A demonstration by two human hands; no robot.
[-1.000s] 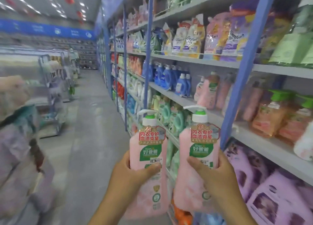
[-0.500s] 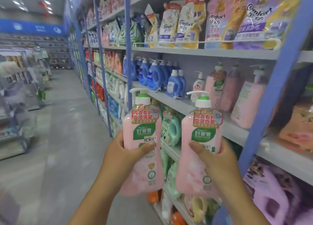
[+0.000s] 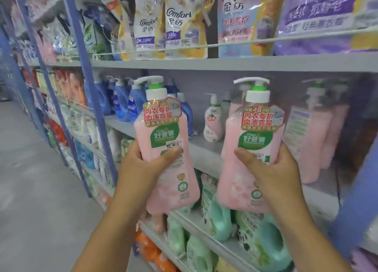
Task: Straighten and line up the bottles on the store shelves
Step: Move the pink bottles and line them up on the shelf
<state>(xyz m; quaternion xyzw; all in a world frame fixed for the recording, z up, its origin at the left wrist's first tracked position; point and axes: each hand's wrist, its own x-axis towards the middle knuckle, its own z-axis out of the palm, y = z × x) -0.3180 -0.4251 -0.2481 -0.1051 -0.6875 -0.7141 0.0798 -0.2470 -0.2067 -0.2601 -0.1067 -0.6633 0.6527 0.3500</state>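
Pink pump bottles: left one point(image 3: 165, 149) gripped by left hand point(image 3: 141, 169) | right one point(image 3: 251, 155) gripped by right hand point(image 3: 274, 173) | upright, before shelf point(image 3: 204, 149)

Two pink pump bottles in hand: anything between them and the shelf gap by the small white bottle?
Nothing visible blocks it. The left pink bottle and right pink bottle are held in front of the middle shelf; its bare stretch lies between the blue bottles and the small white pump bottle.

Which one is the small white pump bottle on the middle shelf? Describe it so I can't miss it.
Find the grey middle shelf, below the row of Comfort pouches. The small white pump bottle stands alone in the gap between the blue jugs and the tall pink pump bottles. It is shorter than all of them, white with pink below.
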